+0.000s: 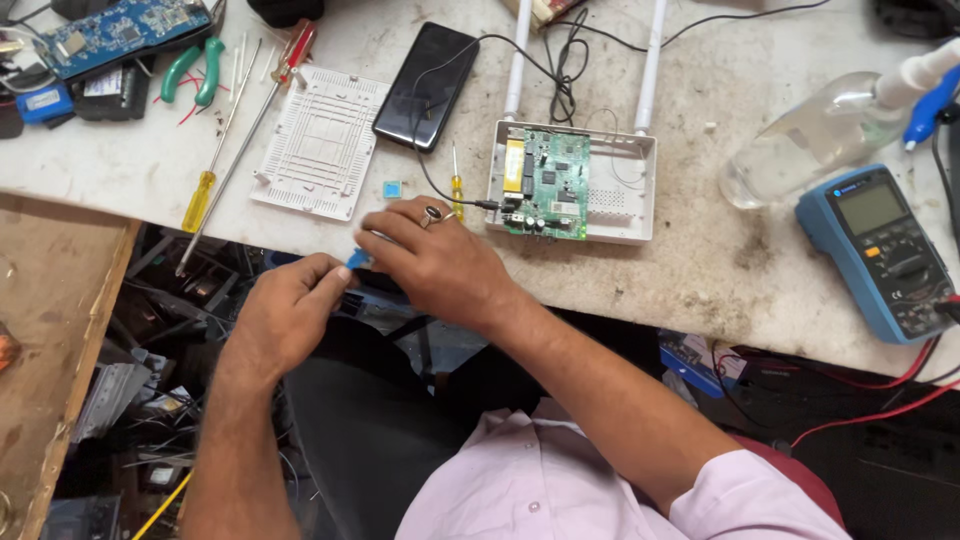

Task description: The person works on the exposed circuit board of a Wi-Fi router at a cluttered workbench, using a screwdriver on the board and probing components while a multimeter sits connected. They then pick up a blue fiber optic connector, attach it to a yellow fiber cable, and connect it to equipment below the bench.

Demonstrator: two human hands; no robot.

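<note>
At a cluttered repair bench, a person's left hand (290, 305) and right hand (430, 255) meet just off the bench (700, 250) edge, both pinched on a small blue piece (357, 259) held between the fingertips. Too little of it shows to tell its kind. It looks light, thin and easily dropped, and is probably best gripped by its edges with fingertips rather than squeezed flat.

The landmark is the open router (572, 180), its green board (547, 185) exposed in a white shell. The hands work just left of and below it. A small yellow screwdriver (456, 185) lies between hands and router; a tiny blue square (392, 188) rests left of that. Further left lies the router's white cover (320, 142), then two long screwdrivers (235, 130). A black phone (427, 85) sits above and left of the router, a blue multimeter (880, 250) well to its right, with a clear bottle (820, 135) above the meter.
</note>
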